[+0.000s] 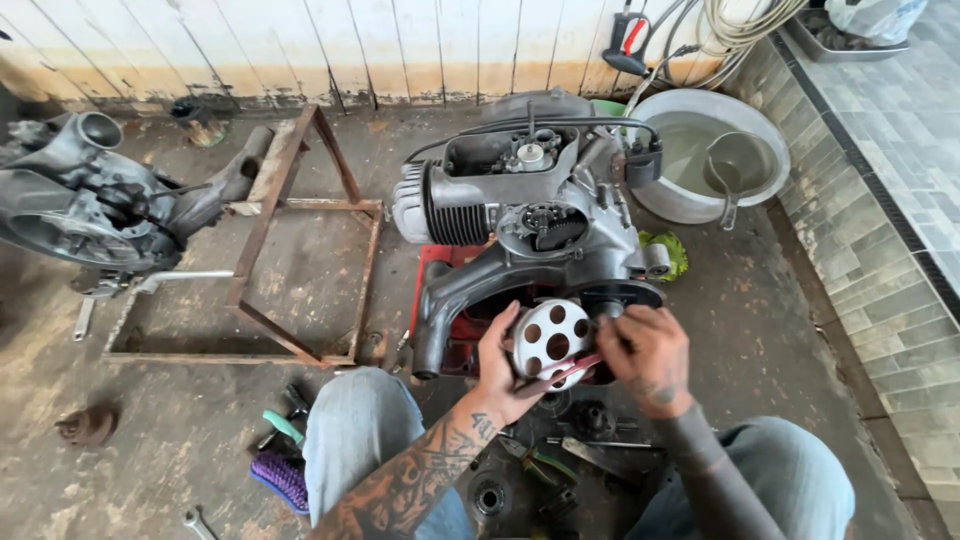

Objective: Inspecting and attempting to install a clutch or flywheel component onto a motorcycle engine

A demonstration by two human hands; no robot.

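Observation:
A grey scooter engine [530,215] sits on a red stand [435,262] on the floor in front of my knees. My left hand [502,370] holds a round silver plate with several holes [550,335] against the engine's lower end. My right hand [642,352] grips a red-handled tool [562,374] that lies across the bottom of the plate. A black round part [622,297] of the engine sits just above my right hand.
A rusty metal frame [300,230] lies left of the engine, with another engine [90,205] beyond it. A grey basin with water and a scoop [712,150] stands at the back right. Loose tools and parts [560,460], a purple brush [282,478] and wrenches lie near my knees.

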